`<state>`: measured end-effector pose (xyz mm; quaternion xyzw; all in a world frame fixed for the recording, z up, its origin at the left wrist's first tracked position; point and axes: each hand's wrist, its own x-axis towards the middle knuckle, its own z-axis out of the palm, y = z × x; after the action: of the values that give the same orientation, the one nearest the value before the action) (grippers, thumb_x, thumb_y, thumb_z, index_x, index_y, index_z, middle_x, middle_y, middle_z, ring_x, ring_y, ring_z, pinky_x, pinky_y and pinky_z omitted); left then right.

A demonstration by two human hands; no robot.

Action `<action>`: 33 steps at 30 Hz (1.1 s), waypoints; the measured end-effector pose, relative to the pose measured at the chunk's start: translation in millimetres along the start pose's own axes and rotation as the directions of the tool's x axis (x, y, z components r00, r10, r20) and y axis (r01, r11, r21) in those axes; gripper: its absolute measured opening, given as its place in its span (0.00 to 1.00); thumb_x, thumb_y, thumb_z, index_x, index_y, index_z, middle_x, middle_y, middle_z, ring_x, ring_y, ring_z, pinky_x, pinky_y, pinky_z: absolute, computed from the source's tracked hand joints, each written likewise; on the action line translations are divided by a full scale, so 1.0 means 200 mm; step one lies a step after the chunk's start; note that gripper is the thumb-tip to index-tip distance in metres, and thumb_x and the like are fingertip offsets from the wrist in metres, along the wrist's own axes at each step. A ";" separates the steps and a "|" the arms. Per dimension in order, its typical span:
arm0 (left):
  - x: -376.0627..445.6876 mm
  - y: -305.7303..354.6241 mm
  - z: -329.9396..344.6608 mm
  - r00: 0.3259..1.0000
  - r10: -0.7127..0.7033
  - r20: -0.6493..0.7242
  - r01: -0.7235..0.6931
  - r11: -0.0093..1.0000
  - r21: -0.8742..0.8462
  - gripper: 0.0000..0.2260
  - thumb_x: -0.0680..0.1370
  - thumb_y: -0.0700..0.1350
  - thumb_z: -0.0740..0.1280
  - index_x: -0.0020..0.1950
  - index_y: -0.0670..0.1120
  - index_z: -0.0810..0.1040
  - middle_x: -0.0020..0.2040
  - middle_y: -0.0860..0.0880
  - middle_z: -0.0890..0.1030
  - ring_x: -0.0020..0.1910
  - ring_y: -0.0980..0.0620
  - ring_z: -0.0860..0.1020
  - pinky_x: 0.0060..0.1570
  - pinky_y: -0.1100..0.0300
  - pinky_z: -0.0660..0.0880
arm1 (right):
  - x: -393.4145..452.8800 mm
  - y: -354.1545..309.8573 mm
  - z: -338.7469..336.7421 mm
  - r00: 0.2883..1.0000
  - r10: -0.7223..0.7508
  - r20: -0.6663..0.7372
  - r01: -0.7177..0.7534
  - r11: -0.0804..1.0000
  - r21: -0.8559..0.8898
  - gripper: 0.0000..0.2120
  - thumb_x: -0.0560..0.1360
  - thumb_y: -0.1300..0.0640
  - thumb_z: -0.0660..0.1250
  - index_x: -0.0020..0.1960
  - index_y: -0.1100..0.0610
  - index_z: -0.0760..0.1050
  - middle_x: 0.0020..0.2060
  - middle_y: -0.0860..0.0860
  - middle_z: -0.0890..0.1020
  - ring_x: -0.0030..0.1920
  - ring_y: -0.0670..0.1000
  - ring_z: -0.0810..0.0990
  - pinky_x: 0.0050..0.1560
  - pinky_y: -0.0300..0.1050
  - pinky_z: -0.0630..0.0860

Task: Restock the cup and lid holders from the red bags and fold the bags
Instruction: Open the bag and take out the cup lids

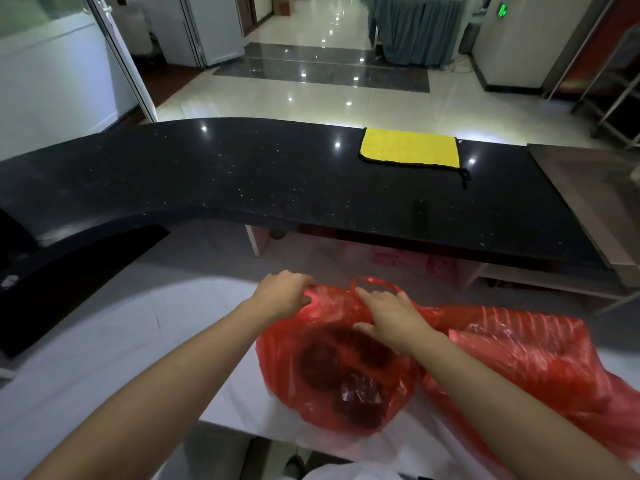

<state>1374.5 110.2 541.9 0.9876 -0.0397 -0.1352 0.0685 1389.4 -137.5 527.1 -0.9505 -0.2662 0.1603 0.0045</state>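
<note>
Both hands (282, 294) (391, 315) grip a red bag (332, 368) on the white table (114, 341).

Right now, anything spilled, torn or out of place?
Nothing spilled or torn that shows. Both hands, left and right, pull at the mouth of the near red bag, dark round items inside. A second red bag lies rumpled beside it; yellow cloth lies flat.

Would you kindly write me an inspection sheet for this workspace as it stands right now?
Surface: white table, with a black counter beyond.
Job's things: near red bag holding dark round items; second red bag beside it.
Clutter: yellow cloth on the counter.
Grippers: left hand grips the near bag's rim; right hand has its fingers at the handle loop.
Cables: nothing seen.
Surroundings: glossy tiled corridor.
</note>
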 end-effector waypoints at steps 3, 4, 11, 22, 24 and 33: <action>-0.02 -0.02 0.02 0.999 0.000 -0.039 -0.003 0.997 -0.075 0.07 0.79 0.49 0.66 0.43 0.53 0.80 0.48 0.49 0.85 0.46 0.45 0.81 0.40 0.55 0.75 | -0.06 0.00 0.04 0.984 -0.082 -0.159 0.078 0.996 -0.032 0.16 0.79 0.51 0.65 0.66 0.48 0.76 0.60 0.48 0.81 0.62 0.56 0.77 0.58 0.53 0.69; -0.02 -0.03 0.03 0.998 -0.010 -0.063 0.005 0.997 -0.080 0.09 0.80 0.50 0.66 0.40 0.52 0.78 0.44 0.50 0.84 0.43 0.45 0.81 0.38 0.56 0.76 | -0.11 0.00 0.05 0.954 -0.134 -0.268 0.131 0.991 -0.026 0.13 0.77 0.54 0.68 0.61 0.49 0.80 0.54 0.48 0.82 0.56 0.57 0.79 0.53 0.54 0.71; -0.06 -0.11 0.08 0.970 -0.110 -0.216 0.086 0.990 -0.115 0.10 0.80 0.50 0.61 0.47 0.51 0.81 0.44 0.49 0.83 0.45 0.42 0.81 0.39 0.53 0.78 | -0.51 0.11 0.26 0.804 -0.226 -0.550 0.294 0.955 0.036 0.15 0.67 0.66 0.78 0.52 0.57 0.84 0.51 0.53 0.83 0.46 0.56 0.82 0.41 0.51 0.77; -0.17 -0.19 0.12 0.959 -0.273 -0.069 0.231 0.902 -0.365 0.09 0.76 0.49 0.62 0.50 0.46 0.77 0.49 0.44 0.82 0.47 0.41 0.79 0.45 0.49 0.80 | -0.98 -0.04 0.63 0.971 -0.071 -0.229 0.099 0.989 0.114 0.16 0.66 0.52 0.78 0.54 0.43 0.84 0.48 0.42 0.84 0.43 0.48 0.82 0.47 0.41 0.73; -0.24 -0.15 0.15 0.948 -0.043 -0.314 -0.042 0.965 -0.258 0.18 0.76 0.48 0.64 0.66 0.46 0.76 0.60 0.44 0.79 0.58 0.41 0.77 0.58 0.44 0.76 | -1.00 -0.11 0.61 0.962 -0.073 -0.264 0.110 0.986 0.127 0.16 0.68 0.53 0.72 0.56 0.46 0.83 0.48 0.43 0.83 0.46 0.49 0.80 0.53 0.40 0.65; -0.57 0.19 0.43 0.733 0.670 -0.117 -0.657 0.742 0.133 0.22 0.80 0.53 0.59 0.73 0.48 0.73 0.69 0.48 0.76 0.68 0.45 0.73 0.74 0.46 0.64 | -0.72 -0.30 0.32 0.832 -0.098 -0.547 0.240 0.951 0.194 0.14 0.75 0.61 0.69 0.60 0.58 0.82 0.57 0.52 0.83 0.57 0.52 0.81 0.60 0.49 0.78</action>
<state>1238.5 72.6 496.2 0.9178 -0.3894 -0.0220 0.0740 1222.4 -164.2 516.1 -0.9213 -0.3154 -0.0767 0.2139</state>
